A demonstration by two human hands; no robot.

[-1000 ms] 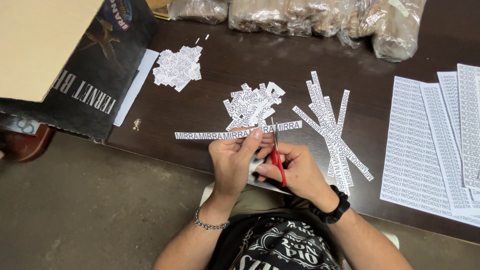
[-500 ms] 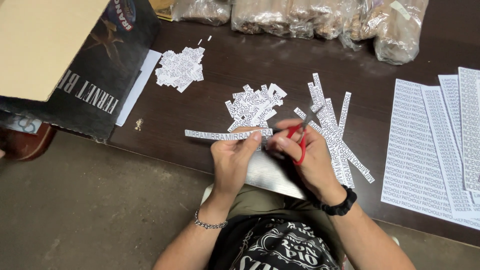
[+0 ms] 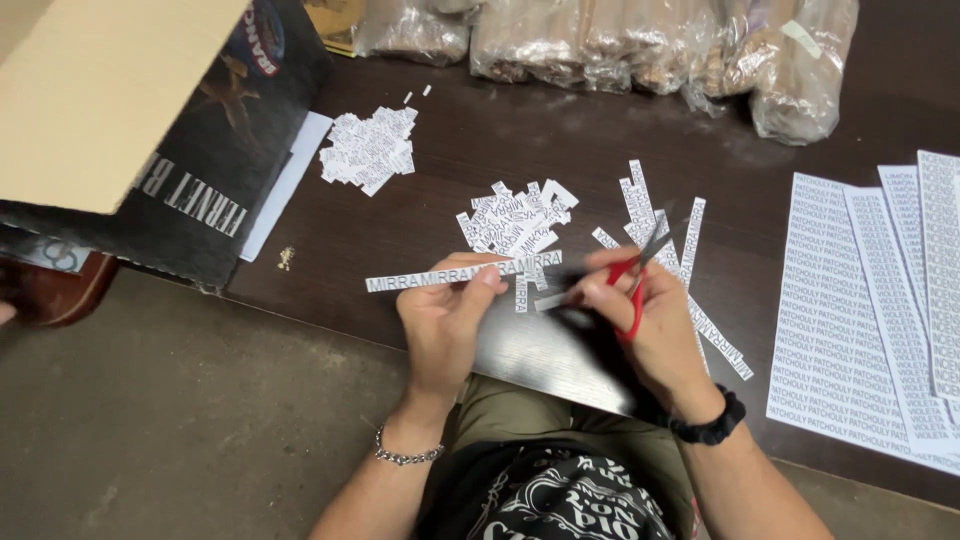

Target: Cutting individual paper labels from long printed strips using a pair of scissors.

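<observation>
In the head view, a long printed paper strip is being pinched near its right end between the thumb and fingers of the left hand and is being held level just above the dark tabletop, its left end jutting out free. Red-handled scissors are being gripped by the right hand, fingers closed through the loops; the blades are being pointed up and to the right, and whether they are parted cannot be told. A heap of small cut labels is lying just beyond the strip, and a second heap is lying farther left. Uncut strips are being partly covered by the right hand. Printed sheets are lying at the right, a cardboard box at the left, and plastic-wrapped bundles along the far edge.
</observation>
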